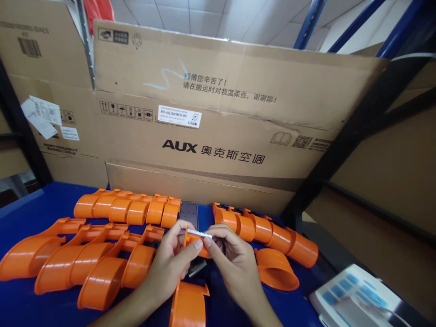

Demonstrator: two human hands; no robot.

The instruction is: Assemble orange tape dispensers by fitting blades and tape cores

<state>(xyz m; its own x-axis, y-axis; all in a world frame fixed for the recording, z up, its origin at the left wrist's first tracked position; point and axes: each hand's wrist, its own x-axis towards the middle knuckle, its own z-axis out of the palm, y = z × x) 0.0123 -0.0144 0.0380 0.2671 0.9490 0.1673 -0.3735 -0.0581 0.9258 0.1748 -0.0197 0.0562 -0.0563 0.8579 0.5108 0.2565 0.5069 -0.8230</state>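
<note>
My L hand (175, 254) grips an orange part (196, 246) above the tabletop (44, 202), R hand (233, 254) pinches the toothed strip (200, 233) at its edge, so this one's prob mid-work; other parts (137, 212) lie in rows, can't tell which're done

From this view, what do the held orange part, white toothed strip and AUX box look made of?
Orange part: likely plastic, smooth; even colour, slight sheen.
White toothed strip: plastic or metal, can't tell; pale, fine teeth, finish unclear.
AUX box: cardboard, mostly matte; brown, creased.
</note>
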